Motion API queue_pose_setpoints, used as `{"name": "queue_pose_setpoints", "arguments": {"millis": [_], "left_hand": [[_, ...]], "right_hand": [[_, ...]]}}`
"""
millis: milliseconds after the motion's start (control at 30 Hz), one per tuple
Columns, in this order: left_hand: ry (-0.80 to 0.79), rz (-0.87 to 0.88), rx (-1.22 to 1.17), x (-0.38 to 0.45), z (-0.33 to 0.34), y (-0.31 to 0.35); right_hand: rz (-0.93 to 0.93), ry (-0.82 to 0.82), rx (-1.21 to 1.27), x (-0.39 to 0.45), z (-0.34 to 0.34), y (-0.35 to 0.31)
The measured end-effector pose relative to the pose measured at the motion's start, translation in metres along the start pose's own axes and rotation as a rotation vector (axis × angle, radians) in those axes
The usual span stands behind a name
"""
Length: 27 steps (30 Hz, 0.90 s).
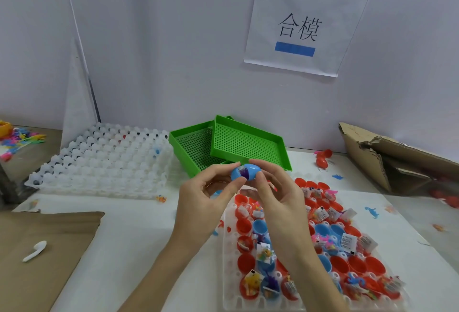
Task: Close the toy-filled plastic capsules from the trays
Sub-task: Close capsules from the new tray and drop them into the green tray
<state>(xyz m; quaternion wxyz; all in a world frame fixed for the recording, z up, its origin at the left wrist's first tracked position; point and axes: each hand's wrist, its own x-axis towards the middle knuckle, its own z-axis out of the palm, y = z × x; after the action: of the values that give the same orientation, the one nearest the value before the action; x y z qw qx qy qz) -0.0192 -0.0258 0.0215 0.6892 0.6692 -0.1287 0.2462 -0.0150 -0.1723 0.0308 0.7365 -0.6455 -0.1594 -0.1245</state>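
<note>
Holding blue capsule [244,172] w/ purple toy inside, I pinch it btw left hand [206,202] & right hand [275,199], above the clear tray [229,294] of red/blue halves

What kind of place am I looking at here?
Probably a small toy-packing workstation. A tray holds rows of red and blue capsule halves with little toys, the hands press a blue capsule together, and a paper sign hangs on the wall.
</note>
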Motion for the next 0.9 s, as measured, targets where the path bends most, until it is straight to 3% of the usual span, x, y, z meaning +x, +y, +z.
{"name": "queue_pose_setpoints", "arguments": {"millis": [333, 533, 767, 900], "left_hand": [[-0.065, 0.239, 0.393, 0.0, -0.0029, -0.0009], [-0.067, 0.087, 0.238, 0.0, -0.0008, -0.0002], [0.032, -0.18, -0.117, 0.0017, -0.0015, 0.0004], [0.035, -0.204, -0.147, 0.0033, -0.0032, 0.0009]], "right_hand": [[-0.059, -0.027, -0.112, 0.0002, 0.0004, 0.0034], [-0.059, -0.024, -0.125, 0.0006, 0.0009, 0.0046], [-0.086, -0.035, -0.221, 0.001, 0.001, 0.0078], [-0.094, -0.035, -0.257, 0.0008, 0.0007, 0.0087]]}}
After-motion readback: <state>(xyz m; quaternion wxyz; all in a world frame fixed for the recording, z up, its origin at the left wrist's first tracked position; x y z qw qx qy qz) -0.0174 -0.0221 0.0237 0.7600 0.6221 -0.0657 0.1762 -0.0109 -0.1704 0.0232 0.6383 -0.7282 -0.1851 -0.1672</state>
